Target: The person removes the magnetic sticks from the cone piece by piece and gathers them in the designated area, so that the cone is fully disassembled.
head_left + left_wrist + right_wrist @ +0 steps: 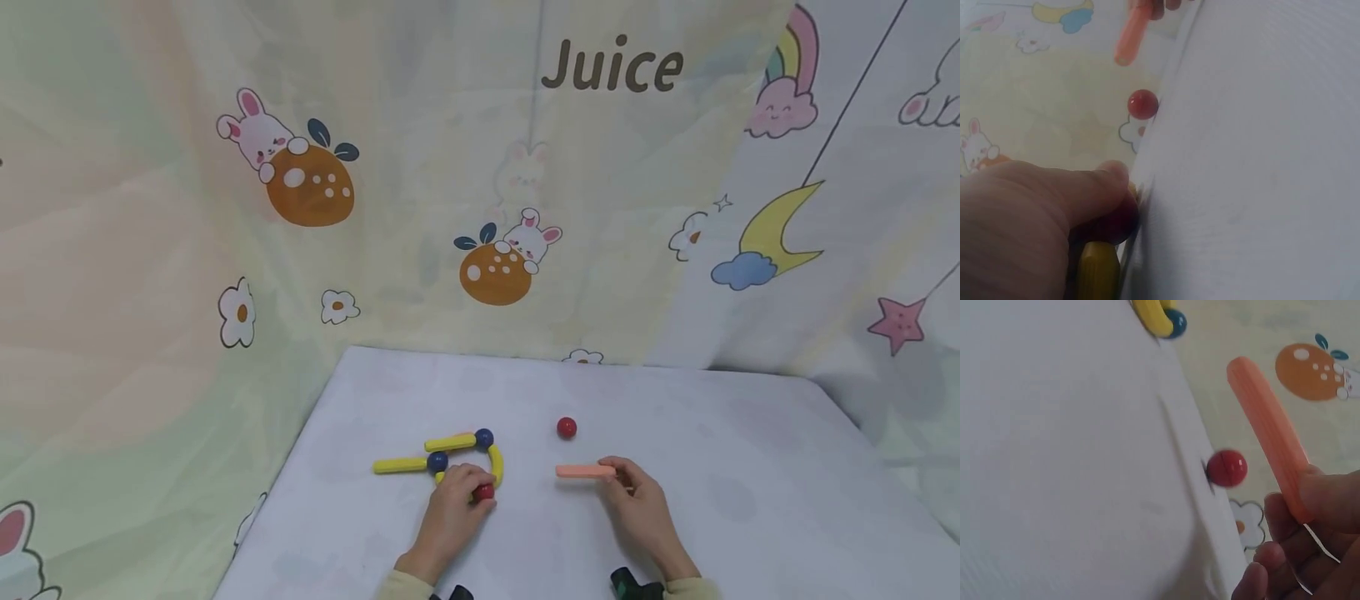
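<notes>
My left hand (452,507) grips a red ball (483,492) at the near end of a joined toy figure. Thumb and fingers lie around the ball, which is partly hidden by the thumb in the left wrist view, beside a yellow rod (1099,270). The figure's other parts are straight yellow rods (399,466), a curved yellow rod (496,464) and two blue balls (437,462). Between thumb and fingers, my right hand (643,508) pinches one end of an orange rod (1269,434). Its free end points left, toward the figure, with a gap between them.
Behind the orange rod, a second red ball (567,428) lies loose on the white tabletop (750,467). A printed cloth (420,167) with rabbits and oranges hangs behind the table's far edge. Dark wrist devices (636,585) show at both cuffs.
</notes>
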Tool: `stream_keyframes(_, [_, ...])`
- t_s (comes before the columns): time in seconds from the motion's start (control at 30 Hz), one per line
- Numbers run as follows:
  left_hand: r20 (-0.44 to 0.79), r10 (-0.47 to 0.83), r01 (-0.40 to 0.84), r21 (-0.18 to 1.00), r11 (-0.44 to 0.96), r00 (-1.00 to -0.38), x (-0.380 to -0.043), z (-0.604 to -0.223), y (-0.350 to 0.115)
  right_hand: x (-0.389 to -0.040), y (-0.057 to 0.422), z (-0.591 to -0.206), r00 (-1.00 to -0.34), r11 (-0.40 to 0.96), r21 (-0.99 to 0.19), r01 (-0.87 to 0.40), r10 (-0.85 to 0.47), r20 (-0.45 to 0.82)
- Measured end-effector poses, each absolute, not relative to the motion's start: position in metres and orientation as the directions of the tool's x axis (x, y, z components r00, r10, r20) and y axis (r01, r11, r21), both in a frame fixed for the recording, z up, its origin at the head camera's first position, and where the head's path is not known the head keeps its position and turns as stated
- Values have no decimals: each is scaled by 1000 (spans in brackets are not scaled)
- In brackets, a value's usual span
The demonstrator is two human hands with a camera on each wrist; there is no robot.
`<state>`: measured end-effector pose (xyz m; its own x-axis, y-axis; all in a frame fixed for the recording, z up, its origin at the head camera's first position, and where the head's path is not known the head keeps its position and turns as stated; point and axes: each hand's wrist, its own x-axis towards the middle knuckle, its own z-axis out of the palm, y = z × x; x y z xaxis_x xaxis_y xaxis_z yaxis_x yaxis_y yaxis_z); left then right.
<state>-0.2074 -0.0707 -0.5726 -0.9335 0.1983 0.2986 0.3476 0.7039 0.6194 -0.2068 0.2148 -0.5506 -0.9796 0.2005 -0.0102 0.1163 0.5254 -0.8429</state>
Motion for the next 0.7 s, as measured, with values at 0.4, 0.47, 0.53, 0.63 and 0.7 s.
stream_keyframes(0.4, [286,214,353,645,677,-934,-205,-570,-71,-237,306,-556,-970,645,-748,157,244,7])
stream_keyframes(0.47, [279,221,354,651,672,-934,-204,-570,-71,-242,312,-557,-968,646,-742,181,252,-17])
stream_keyframes(0.53, [276,220,350,653,672,-936,-204,-570,-71,-248,315,-556,-968,658,-728,196,247,-37])
stream_keyframes(0.63, [273,213,343,650,677,-938,-203,-571,-72,-258,319,-552,-979,702,-691,172,198,-42])
stream_keyframes(0.7, [275,212,344,648,680,-938,-203,-571,-73,-264,321,-548,-987,735,-664,140,158,-33])
